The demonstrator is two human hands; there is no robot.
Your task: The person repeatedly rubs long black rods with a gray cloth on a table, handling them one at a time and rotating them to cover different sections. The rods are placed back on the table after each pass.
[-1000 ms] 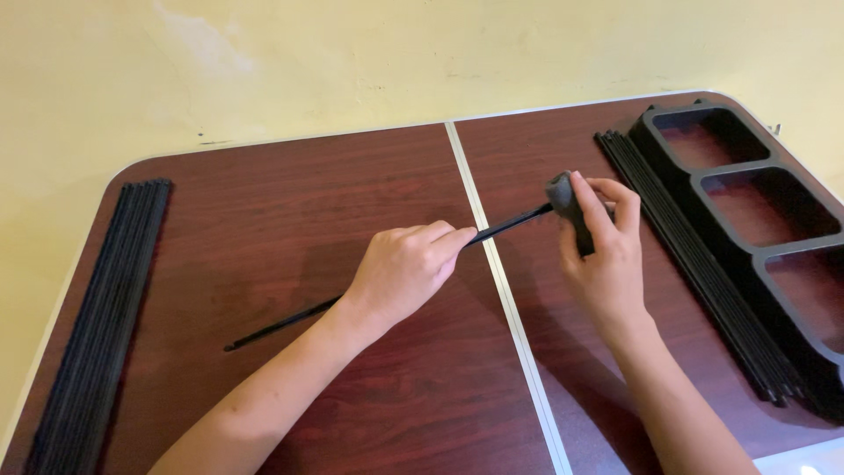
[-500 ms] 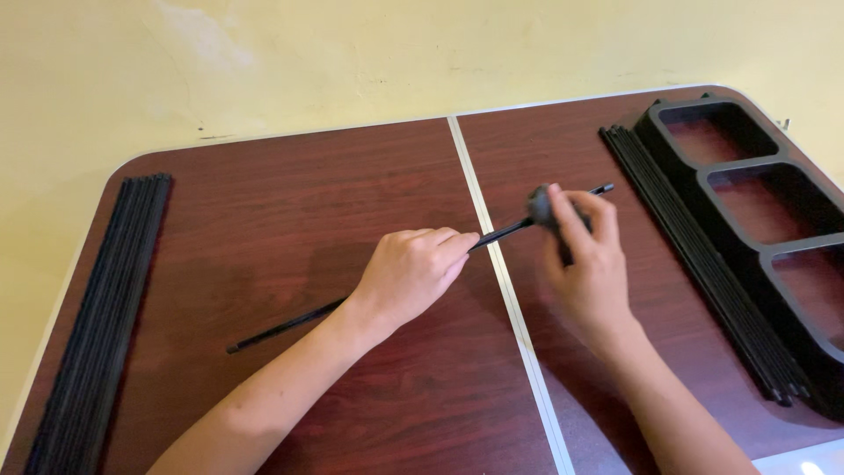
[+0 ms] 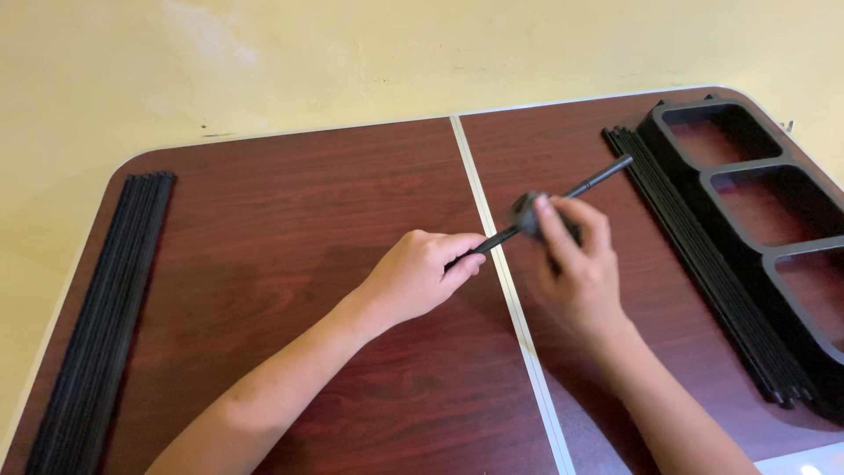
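Note:
My left hand (image 3: 420, 274) grips a thin black rod (image 3: 593, 182) near its middle, above the centre of the dark red table (image 3: 281, 229). The rod slants up to the right, its far end free near the black frame. My right hand (image 3: 576, 264) is closed on a small round black connector (image 3: 526, 213) threaded on the rod, a short way in from that free end. The rod's lower left part is hidden under my left hand and forearm.
A bundle of several long black rods (image 3: 105, 308) lies along the table's left edge. More black rods (image 3: 703, 255) lie beside a black plastic frame with three openings (image 3: 774, 211) at the right. A pale seam strip (image 3: 501, 290) crosses the table's middle.
The connector has slid along the rod from its end toward my left hand, so the rod's tip now sticks out past my right hand. My left hand has kept its grip.

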